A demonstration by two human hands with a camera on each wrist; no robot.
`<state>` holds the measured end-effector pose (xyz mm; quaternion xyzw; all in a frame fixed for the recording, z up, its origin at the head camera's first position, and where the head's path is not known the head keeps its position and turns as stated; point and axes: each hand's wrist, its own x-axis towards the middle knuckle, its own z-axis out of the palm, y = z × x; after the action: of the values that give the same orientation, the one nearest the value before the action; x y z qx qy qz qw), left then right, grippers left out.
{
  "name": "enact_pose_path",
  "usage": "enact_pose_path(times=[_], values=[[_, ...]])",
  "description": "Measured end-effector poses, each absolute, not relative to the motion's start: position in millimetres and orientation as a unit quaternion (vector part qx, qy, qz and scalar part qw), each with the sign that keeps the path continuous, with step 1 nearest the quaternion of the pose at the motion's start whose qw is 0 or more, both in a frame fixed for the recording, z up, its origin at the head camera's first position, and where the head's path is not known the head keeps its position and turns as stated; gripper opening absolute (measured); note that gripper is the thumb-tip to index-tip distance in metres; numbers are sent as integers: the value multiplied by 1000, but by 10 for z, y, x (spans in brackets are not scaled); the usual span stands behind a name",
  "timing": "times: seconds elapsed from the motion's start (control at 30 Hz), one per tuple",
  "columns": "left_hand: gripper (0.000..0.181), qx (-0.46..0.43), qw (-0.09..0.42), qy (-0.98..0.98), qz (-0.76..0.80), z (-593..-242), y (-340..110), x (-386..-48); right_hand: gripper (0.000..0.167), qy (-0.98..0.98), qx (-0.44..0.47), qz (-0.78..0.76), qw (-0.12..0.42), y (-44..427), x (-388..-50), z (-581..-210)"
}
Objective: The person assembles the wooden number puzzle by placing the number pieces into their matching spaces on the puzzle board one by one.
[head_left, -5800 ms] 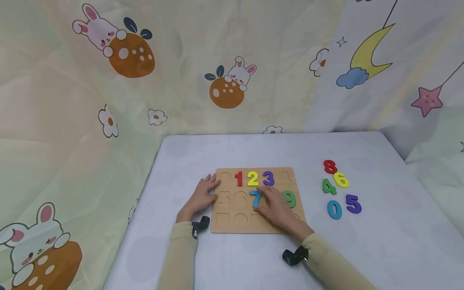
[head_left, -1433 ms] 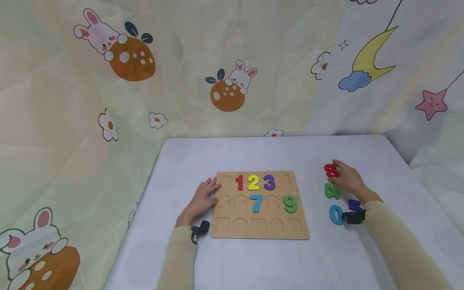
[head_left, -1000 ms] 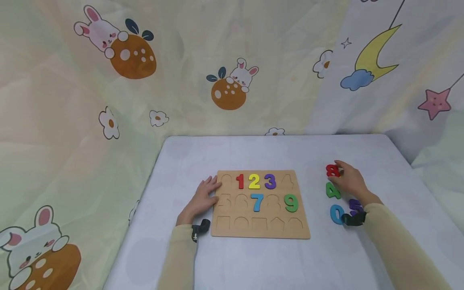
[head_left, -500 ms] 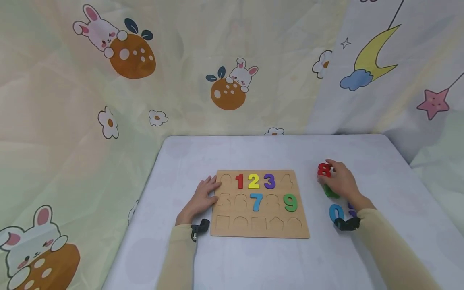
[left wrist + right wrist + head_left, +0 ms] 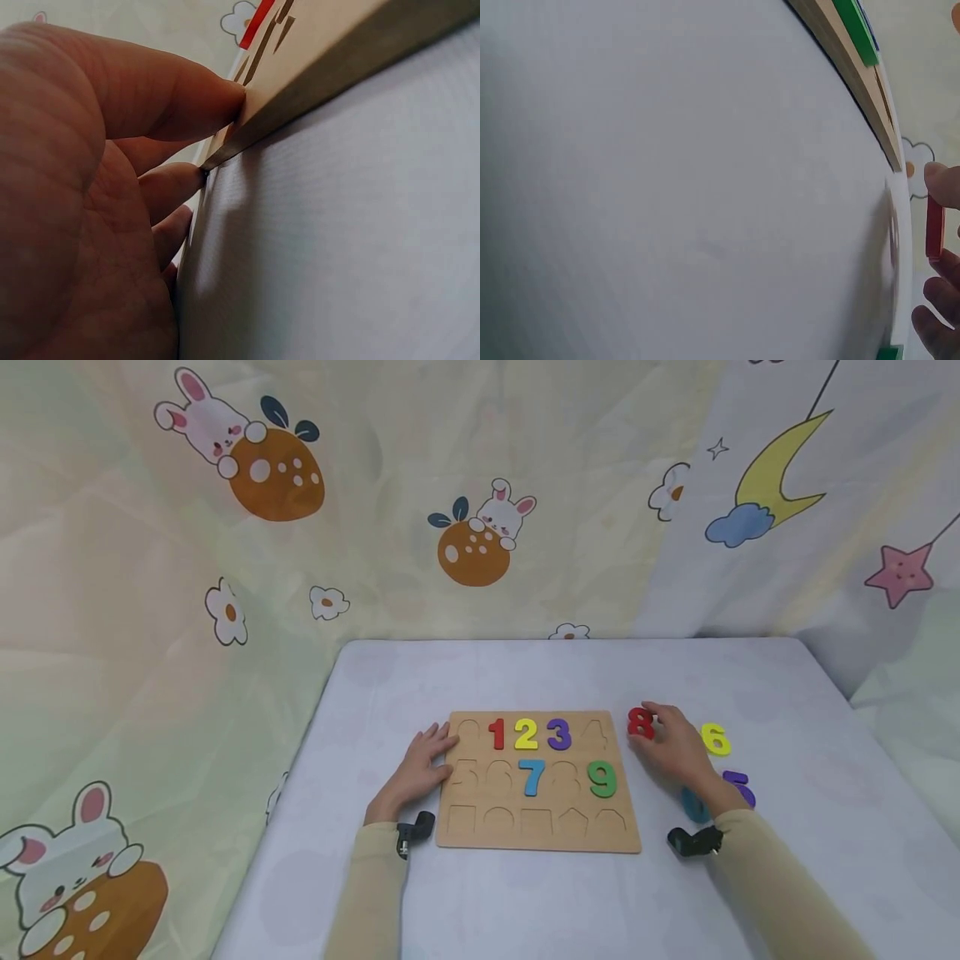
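Observation:
My right hand (image 5: 678,752) pinches the red number 8 (image 5: 640,723) between thumb and fingers, just right of the wooden number board (image 5: 480,841). The right wrist view catches the red 8 (image 5: 934,225) edge-on, held above the white surface. At the board's left edge rests my left hand (image 5: 414,775), its fingers spread and fairly straight. Up close, its thumb touches the board's top and a fingertip meets the edge. On the board sit the red 1 (image 5: 497,734), yellow 2 (image 5: 526,734), purple 3 (image 5: 558,734), blue 7 (image 5: 532,777) and green 9 (image 5: 602,779).
A yellow 6 (image 5: 716,739) lies to the right on the white table (image 5: 525,902). The purple 5 (image 5: 742,787) and blue 0 (image 5: 693,807) are partly covered by my right hand and wrist. A green piece (image 5: 891,352) shows low in the right wrist view. Cartoon-printed fabric (image 5: 585,527) hangs behind.
My right hand let go of the blue 7 on the board, took the red 8 from the loose numbers and carried it left towards the board. The left hand stayed put.

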<state>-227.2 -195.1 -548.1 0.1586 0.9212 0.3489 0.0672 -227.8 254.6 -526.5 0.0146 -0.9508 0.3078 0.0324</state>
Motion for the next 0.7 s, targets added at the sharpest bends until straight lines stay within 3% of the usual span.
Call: enact_pose_path(times=[0.7], values=[[57, 152, 71, 923, 346, -5484, -1946, -2276, 73, -946, 48, 320, 29, 2189, -2086, -5331]])
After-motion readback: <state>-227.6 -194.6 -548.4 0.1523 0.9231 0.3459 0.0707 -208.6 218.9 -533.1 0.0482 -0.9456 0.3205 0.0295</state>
